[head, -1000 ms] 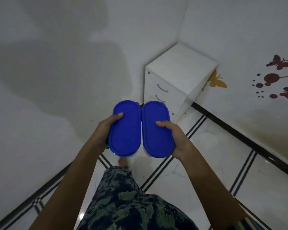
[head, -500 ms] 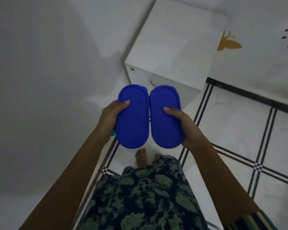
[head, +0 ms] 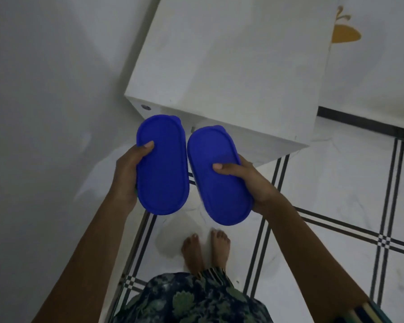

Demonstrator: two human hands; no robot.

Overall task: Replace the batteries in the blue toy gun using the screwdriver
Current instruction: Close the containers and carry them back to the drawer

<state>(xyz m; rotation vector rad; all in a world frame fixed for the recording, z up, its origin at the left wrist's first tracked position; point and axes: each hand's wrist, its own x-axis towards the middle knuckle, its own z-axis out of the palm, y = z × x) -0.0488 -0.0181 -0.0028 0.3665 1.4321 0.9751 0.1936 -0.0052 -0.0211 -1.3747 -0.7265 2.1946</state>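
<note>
The person stands on the tiled floor before a white cabinet. The left hand grips one blue-lidded box, and the right hand grips a second box just beside it, with both thumbs on the lids. I cannot tell where the toy gun is.

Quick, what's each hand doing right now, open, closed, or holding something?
The left hand holds the left blue-lidded box, thumb on its lid.
The right hand holds the right blue-lidded box, thumb on its lid.
</note>
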